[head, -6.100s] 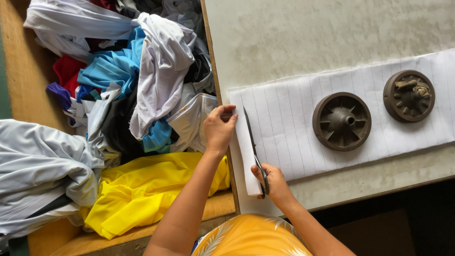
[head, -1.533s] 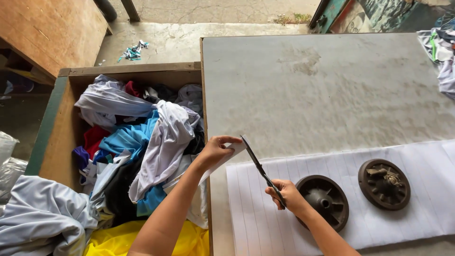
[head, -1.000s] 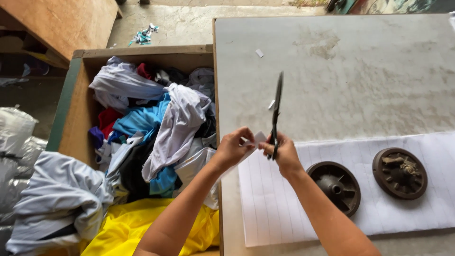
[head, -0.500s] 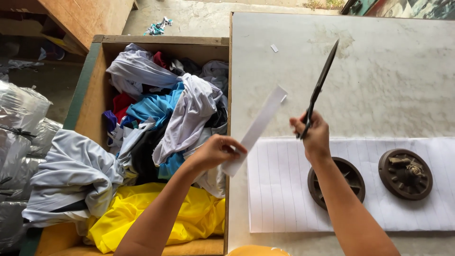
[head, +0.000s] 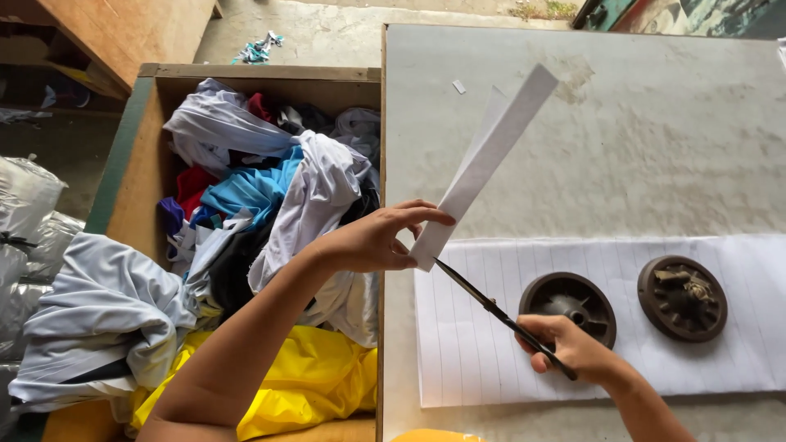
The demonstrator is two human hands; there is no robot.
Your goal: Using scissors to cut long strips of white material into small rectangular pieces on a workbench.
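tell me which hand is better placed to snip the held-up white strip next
Right, probably. The right hand holds the scissors, whose tip sits at the strip's lower end; the left hand is busy pinching that strip upright.

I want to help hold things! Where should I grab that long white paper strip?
Pinch the paper strip near its free upper end, coming from the far side of the table. The left hand already holds the bottom, and the scissors in the right hand point there, so stay clear of that end.
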